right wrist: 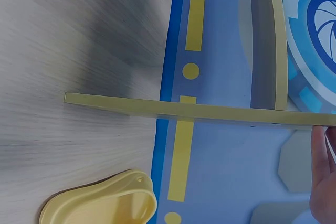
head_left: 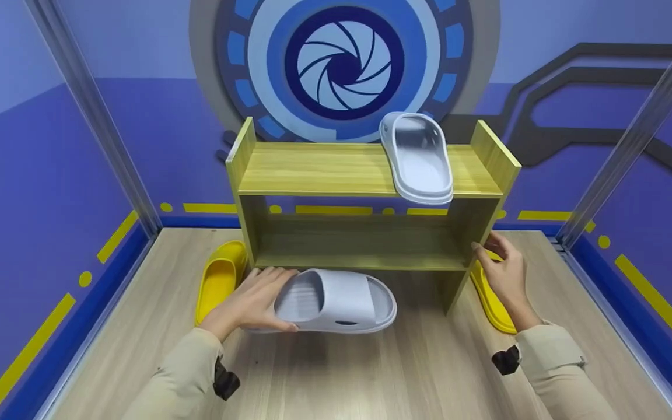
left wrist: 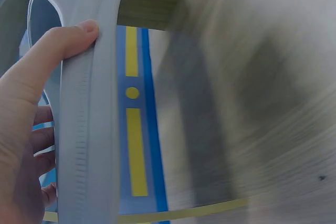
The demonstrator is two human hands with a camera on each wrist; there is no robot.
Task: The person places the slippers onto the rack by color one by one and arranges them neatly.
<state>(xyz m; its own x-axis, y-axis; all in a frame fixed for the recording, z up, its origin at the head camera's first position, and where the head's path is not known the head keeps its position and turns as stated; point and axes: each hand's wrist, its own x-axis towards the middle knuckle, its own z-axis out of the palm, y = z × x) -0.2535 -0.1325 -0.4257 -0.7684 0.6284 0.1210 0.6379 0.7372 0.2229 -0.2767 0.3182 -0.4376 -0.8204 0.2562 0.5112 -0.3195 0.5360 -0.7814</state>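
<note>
My left hand [head_left: 257, 300] grips a light grey slide slipper [head_left: 347, 297] by its heel end, the toe pointing right. In the left wrist view the thumb lies on the edge of the slipper's sole [left wrist: 86, 103], with the other fingers partly hidden behind it. The slipper is held sideways in front of the lower part of a small wooden shelf rack [head_left: 365, 265]. At the rack's right side panel [right wrist: 210, 111], my right hand [head_left: 505, 268] rests its fingertips on the outer face. A second grey slipper [head_left: 420, 163] sits on the top board, toward the right.
A yellow slipper [head_left: 219, 280] lies on the wooden tabletop [head_left: 336, 379] left of the rack. Another yellow slipper [head_left: 496, 303] lies to its right, partly under my right hand. Behind the rack stands a blue printed wall [head_left: 155, 134], with metal posts [head_left: 91, 99] at the corners.
</note>
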